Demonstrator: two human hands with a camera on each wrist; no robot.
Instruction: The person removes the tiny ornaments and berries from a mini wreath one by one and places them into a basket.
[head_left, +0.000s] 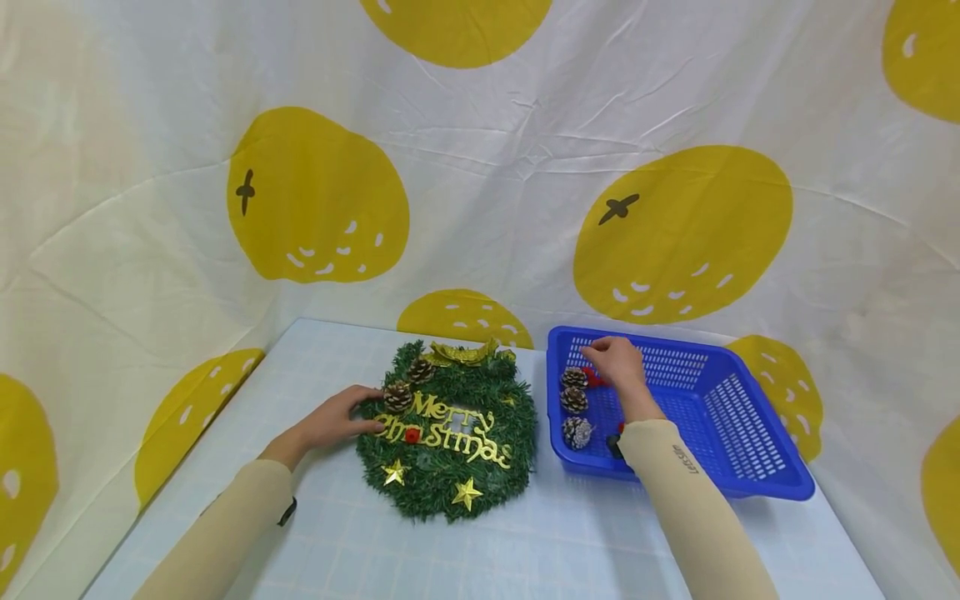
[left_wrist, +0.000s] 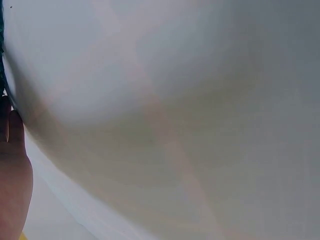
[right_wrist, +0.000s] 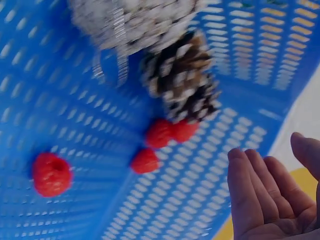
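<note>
A green tinsel wreath (head_left: 427,492) lies on the table, with gold "Merry Christmas" lettering, gold stars (head_left: 467,494), a gold bow (head_left: 461,355), a red berry (head_left: 412,434) and two pine cones (head_left: 397,397). My left hand (head_left: 341,417) rests on its left edge beside the pine cones, thumb apart from the extended fingers. Over the left part of a blue basket (head_left: 772,442), my right hand (head_left: 617,362) hovers with nothing in its grasp; the right wrist view shows thumb and fingers apart. Under it lie pine cones (right_wrist: 180,70), one whitish (right_wrist: 135,22), and red berries (right_wrist: 52,174).
The basket stands right of the wreath on a pale blue checked tablecloth (head_left: 480,558). A white curtain with yellow fruit prints (head_left: 480,208) hangs behind the table and along both sides. Something dark green (head_left: 615,446) lies in the basket, partly behind the right sleeve.
</note>
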